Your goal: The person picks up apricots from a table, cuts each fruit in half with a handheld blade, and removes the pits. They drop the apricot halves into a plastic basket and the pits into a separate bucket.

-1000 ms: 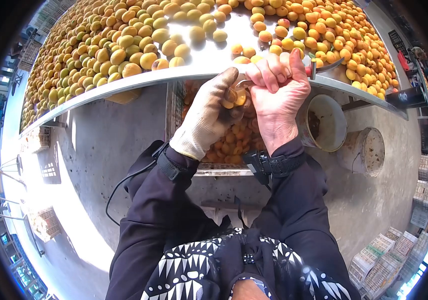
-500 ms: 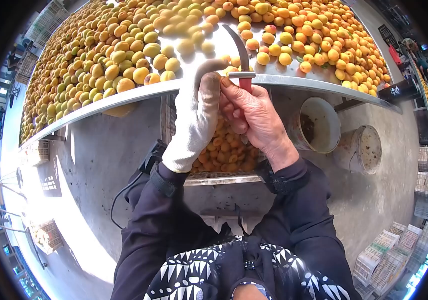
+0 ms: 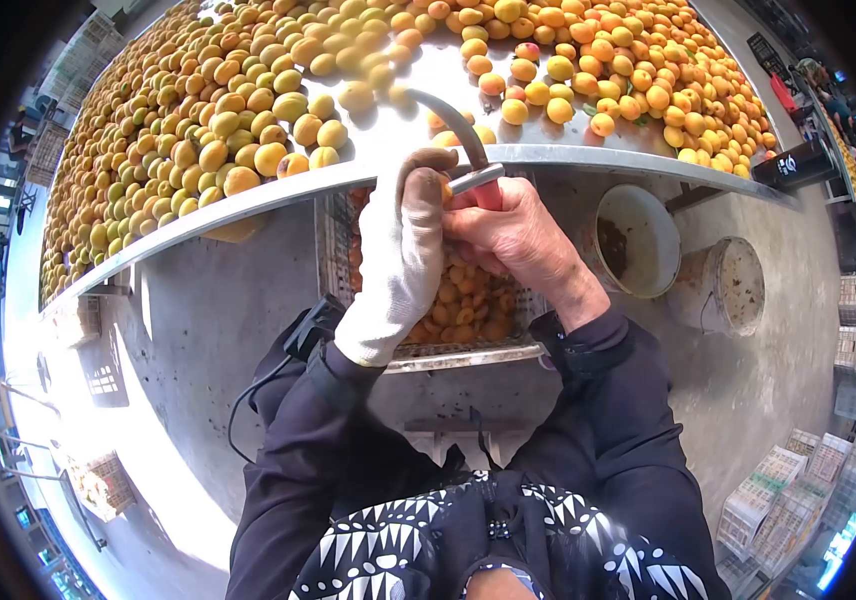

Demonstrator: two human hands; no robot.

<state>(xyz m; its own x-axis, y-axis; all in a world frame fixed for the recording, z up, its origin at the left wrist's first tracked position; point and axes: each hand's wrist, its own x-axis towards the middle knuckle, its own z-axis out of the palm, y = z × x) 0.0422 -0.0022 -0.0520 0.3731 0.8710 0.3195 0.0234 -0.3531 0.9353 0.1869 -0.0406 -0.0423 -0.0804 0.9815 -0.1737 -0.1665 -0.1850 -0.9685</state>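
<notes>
My right hand (image 3: 528, 245), bare, is closed round the red handle of a curved knife (image 3: 462, 128). The dark blade arcs up and left above the table's front edge. My left hand (image 3: 395, 265) wears a white glove with brown-stained fingertips and is closed against the right fingers. Between the two hands, a small orange patch of an apricot (image 3: 447, 192) shows by the knife's metal collar; the rest of it is hidden by the fingers. Below the hands sits a crate (image 3: 468, 359) holding many orange apricot pieces (image 3: 468, 305).
A metal-edged table (image 3: 208, 196) spans the front, covered with many loose apricots (image 3: 213, 155). Two dirty buckets, one (image 3: 670, 245) nearer the crate and another (image 3: 718, 305) beside it, stand on the floor at right. Stacked crates (image 3: 763, 500) are at lower right.
The knife has tilted leftward, its tip now lower and further left. Both hands have turned slightly, and an orange bit of apricot now shows between them.
</notes>
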